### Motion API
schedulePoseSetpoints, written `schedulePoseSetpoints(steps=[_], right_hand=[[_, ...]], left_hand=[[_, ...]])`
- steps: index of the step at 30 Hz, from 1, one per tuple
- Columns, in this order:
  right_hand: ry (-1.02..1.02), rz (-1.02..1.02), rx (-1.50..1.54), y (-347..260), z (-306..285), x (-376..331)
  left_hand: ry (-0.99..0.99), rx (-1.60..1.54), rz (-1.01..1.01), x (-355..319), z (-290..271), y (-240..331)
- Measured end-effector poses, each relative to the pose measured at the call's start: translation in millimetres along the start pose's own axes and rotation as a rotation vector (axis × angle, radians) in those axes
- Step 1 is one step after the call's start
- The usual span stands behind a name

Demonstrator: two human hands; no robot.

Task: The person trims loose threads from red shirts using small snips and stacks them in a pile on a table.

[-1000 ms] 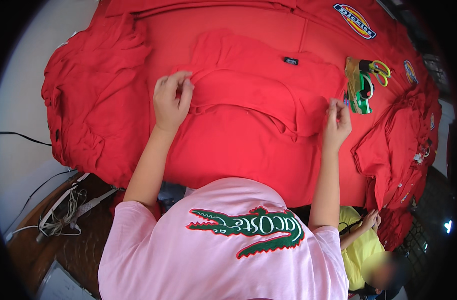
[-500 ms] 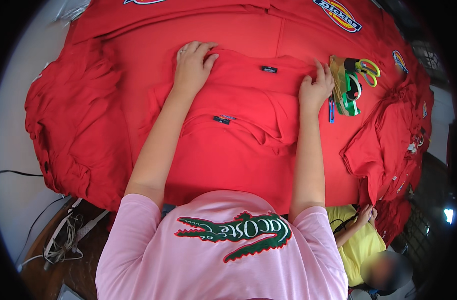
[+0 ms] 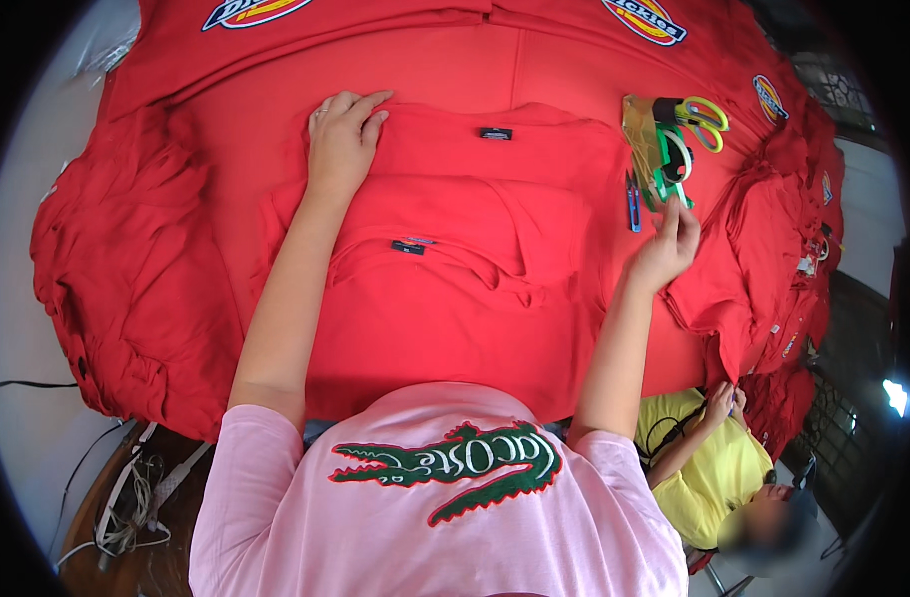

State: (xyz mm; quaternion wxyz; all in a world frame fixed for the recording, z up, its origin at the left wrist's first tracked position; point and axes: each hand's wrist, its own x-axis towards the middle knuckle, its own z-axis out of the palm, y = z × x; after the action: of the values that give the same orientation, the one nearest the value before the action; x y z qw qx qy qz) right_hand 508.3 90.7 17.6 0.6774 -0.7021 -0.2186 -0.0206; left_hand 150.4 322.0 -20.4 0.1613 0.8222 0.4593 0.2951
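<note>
A red T-shirt (image 3: 445,149) lies spread in front of me, its dark neck label toward the far side. Nearer to me lies another red T-shirt (image 3: 435,308), its collar overlapping the first. My left hand (image 3: 343,139) rests on the far left shoulder of the first shirt, fingers extended and thumb apart. Lifted off the shirt, my right hand (image 3: 668,244) is at the right with loosely bent fingers and nothing visible in it. Its fingertips are by the green tape dispenser (image 3: 674,189); whether they touch it, I cannot tell. Blue thread snips (image 3: 633,204) lie just left of it.
Yellow-handled scissors (image 3: 702,121) and a clear tan tape roll (image 3: 638,129) lie by the dispenser. Heaped red garments (image 3: 126,259) cover the left side, more (image 3: 743,259) the right. A person in yellow (image 3: 708,468) handles red cloth at the lower right. Cables (image 3: 126,507) hang lower left.
My right hand has left the shirt's right shoulder and moved nearer to me and right, toward the dispenser. My left hand stays on the left shoulder. The whole view has shifted slightly.
</note>
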Motion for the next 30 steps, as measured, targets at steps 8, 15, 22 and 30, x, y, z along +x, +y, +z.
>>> schedulePoseSetpoints(steps=[8,15,22,30], right_hand=[[-0.383,-0.090,-0.174,-11,-14,10],[-0.513,-0.580,-0.852,8,86,17],[-0.469,-0.570,-0.533,-46,23,-2],[-0.781,-0.656,-0.722,-48,-99,-84]], left_hand=[[0.050,-0.040,-0.009,1,1,0],[0.051,0.072,0.049,-4,-8,-1],[0.119,0.041,0.130,-53,-78,25],[-0.022,0.081,0.147,-174,-101,20]])
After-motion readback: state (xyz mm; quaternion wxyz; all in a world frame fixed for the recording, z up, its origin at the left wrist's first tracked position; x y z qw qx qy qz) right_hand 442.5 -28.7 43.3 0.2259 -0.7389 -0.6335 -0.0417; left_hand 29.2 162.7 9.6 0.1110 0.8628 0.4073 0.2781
